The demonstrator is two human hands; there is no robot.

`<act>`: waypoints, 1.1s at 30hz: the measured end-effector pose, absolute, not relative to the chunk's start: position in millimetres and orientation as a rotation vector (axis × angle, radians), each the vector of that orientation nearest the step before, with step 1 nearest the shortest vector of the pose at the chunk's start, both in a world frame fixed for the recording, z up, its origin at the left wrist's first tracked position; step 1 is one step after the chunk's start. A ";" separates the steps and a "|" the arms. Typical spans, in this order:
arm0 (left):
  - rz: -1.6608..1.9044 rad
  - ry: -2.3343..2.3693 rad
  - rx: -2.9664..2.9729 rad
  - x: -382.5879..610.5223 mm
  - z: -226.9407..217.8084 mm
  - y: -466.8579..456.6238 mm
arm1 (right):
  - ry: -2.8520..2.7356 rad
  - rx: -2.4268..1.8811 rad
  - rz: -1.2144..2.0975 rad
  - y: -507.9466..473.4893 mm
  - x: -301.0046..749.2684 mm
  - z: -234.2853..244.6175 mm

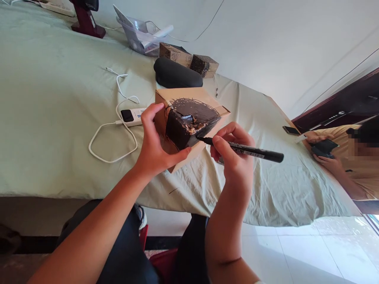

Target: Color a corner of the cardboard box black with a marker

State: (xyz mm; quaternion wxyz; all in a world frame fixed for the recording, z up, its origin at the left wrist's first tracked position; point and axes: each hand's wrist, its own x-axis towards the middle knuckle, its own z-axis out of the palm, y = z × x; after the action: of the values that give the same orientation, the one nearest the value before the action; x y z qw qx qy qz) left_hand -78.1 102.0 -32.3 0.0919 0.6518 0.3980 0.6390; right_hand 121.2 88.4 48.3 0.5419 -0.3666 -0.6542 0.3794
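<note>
A brown cardboard box (194,94) is tilted above the cloth, one damaged corner covered in black ink with torn bits and a small hole. My left hand (156,142) grips the box from its left side, thumb along the lower edge and fingers at the upper left. In my right hand (232,148) is a black marker (257,153), held like a pen. Its tip touches or nearly touches the blackened face at the box's lower right. The fingers of my left hand behind the box are partly hidden.
Behind the box lie a black case (177,74) and two scribbled cardboard boxes (175,54). A plastic bin (137,37) stands farther back. Left are a white cable (91,144) and power strip (136,116). At far right a person (349,157) holds a dark object.
</note>
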 end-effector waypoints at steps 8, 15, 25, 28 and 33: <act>1.863 1.265 1.949 -74.3 -32.7 99.5 | -1.614 -0.714 0.856 79.5 119.4 52.3; 1.918 1.229 1.993 -81.1 -50.4 114.7 | -1.269 -0.843 0.347 107.4 152.4 38.8; 1.987 1.317 1.945 -90.1 -66.9 134.2 | -2.055 -1.645 0.303 139.0 191.9 -48.4; 2.006 1.319 1.939 -91.4 -70.2 138.1 | -2.123 -1.709 0.330 140.1 185.7 -56.8; 2.010 1.254 1.947 -96.0 -72.7 141.8 | -1.964 -1.518 0.415 147.9 180.8 -57.1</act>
State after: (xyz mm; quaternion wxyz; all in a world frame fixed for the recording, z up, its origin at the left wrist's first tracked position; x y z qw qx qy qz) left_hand -96.0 141.8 -72.7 0.0373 0.6345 0.4086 0.6550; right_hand 180.8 147.9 -57.1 0.3075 -0.5740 -0.7425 0.1571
